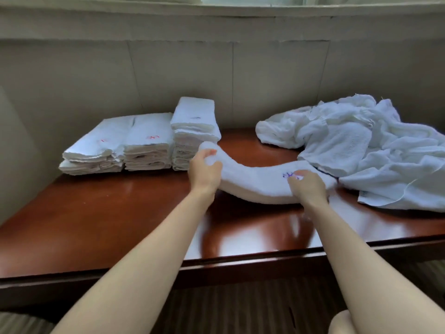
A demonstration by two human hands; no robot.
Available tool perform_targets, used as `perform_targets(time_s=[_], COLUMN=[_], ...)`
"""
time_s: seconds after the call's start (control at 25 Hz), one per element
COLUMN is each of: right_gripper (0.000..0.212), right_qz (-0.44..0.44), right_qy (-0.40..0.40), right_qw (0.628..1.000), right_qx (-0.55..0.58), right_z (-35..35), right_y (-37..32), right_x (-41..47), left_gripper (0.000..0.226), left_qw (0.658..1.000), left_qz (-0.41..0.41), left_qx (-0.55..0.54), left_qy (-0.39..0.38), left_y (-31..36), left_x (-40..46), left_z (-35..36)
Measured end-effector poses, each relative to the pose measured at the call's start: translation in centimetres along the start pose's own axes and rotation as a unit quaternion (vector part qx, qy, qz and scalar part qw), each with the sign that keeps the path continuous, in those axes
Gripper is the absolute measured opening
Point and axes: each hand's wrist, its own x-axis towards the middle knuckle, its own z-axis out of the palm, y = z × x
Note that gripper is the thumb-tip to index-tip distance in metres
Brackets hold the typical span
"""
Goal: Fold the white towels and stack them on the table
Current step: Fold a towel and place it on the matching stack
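Observation:
A folded white towel (255,182) with a purple mark stretches between both hands just above the brown table (108,213). My left hand (204,172) grips its left end, raised near the tallest stack. My right hand (308,186) grips its right end beside the purple mark. Three stacks of folded white towels stand at the back left: a low one (94,150), a middle one (148,143) and the tallest (195,131). A heap of unfolded white towels (361,145) lies at the back right.
A panelled wall (216,68) runs right behind the table and a window ledge sits above it. The table's front edge (240,259) crosses the lower frame, with striped carpet below. Glossy bare wood shows at the front left.

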Motion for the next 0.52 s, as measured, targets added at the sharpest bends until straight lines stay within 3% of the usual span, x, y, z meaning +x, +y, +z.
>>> perform_targets(time_s=[0.12,0.28,0.4,0.52], right_gripper=[0.030,0.038,0.042,0.045], right_qz=[-0.076,-0.113,-0.163,-0.195], right_qy=[-0.079,-0.157,-0.191,-0.285], right_qw=[0.974,0.926,0.902,0.857], right_qx=[0.198,0.325,0.351,0.384], right_z=[-0.8,-3.6,-4.4,-4.4], right_y=[-5.4,-13.7,-17.6,-19.7], right_x=[-3.6,-4.8,-3.6,-3.1], left_gripper=[0.068,0.089,0.076,0.048], left_qw=[0.996,0.989,0.985,0.975], left_qz=[0.072,0.037,0.027,0.058], left_qx=[-0.017,-0.107,-0.124,-0.159], left_qy=[-0.060,-0.093,-0.116,-0.143], left_y=[7.6,15.8,18.6,19.8], left_x=[1.5,4.0,5.1,6.6], left_z=[-2.4,-6.2,-8.5,-11.4])
